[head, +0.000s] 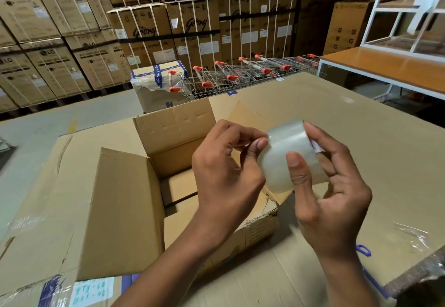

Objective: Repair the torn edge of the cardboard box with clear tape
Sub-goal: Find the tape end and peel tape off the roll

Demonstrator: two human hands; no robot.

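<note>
A roll of clear tape (284, 152) is held above an open cardboard box (125, 205). My right hand (330, 193) grips the roll, thumb across its face and fingers behind it. My left hand (226, 174) pinches at the roll's left edge with thumb and forefinger. The box has its flaps standing up, and its near right corner (267, 205) is ragged and torn, just below my hands. The box's inside is partly hidden by my left hand.
The open box rests on large flat cartons (337, 114). A row of shopping trolleys with orange handles (231, 75) stands beyond, next to a taped carton (154, 85). Tall stacks of appliance cartons (60, 29) line the back. A white-framed table (385, 65) is at right.
</note>
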